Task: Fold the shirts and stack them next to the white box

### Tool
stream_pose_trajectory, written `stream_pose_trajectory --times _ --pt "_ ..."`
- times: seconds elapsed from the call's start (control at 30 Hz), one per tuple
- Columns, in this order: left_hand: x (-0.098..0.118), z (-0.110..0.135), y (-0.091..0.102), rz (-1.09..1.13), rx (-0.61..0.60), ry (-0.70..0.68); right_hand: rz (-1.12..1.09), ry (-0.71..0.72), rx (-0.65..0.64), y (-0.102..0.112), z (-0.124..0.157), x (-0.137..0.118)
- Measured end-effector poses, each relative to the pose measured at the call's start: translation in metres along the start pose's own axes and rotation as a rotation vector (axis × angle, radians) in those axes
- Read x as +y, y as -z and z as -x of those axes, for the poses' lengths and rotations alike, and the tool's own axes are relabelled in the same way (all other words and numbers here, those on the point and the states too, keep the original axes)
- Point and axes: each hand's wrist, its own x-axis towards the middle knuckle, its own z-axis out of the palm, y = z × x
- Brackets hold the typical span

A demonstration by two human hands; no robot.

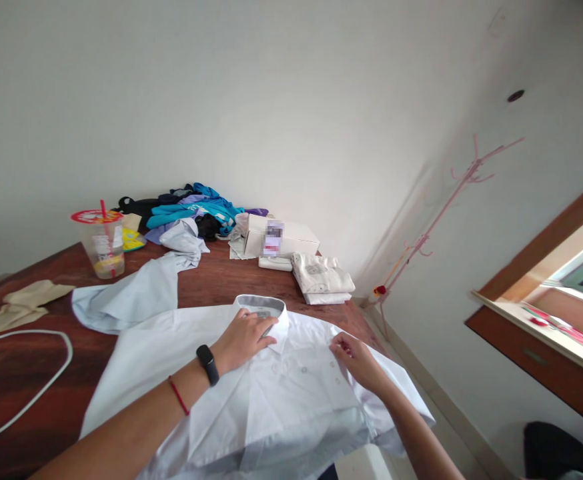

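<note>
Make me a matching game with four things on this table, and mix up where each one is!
Things:
1. white shirt
2. plastic cup
3. white box
4. pile of clothes

Places:
A. at the back by the wall, blue and black
B. far left, with a red straw in it
C. spread flat under both hands
D. back middle, beside a folded pale garment

Pairs: 1-C, 2-B, 3-D, 4-A

The left hand lies on the shirt's collar, and the right hand pinches the shirt front by the buttons.
</note>
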Motion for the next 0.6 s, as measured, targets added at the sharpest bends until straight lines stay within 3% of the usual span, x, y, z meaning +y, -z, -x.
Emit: stream_pose_trajectory --times 0.17,0.27,0.33,0.43,0.5,0.6 --pt "0.004 0.0 0.001 -0.087 -0.022 -0.032 0.103 -0.061 0.007 -0.004 0.001 -0.001" --pt "0.007 0.0 0.002 -0.142 -0.008 -0.057 0.193 0.03 0.138 -0.009 0.007 -0.019" --pt "0.008 -0.001 0.001 -0.169 0.006 -0.074 0.204 0.127 0.141 -0.015 0.013 -0.036" --pt "0.012 -0.001 0.0 -0.222 0.015 -0.078 0.204 0.268 -0.092 -0.025 0.022 -0.058" --pt "0.02 0.003 0.003 -0.238 0.011 -0.065 0.223 0.286 -0.243 -0.031 0.026 -0.063" --pt "0.038 0.018 0.012 -0.167 -0.068 -0.111 0.248 0.239 -0.318 -0.036 0.028 -0.062"
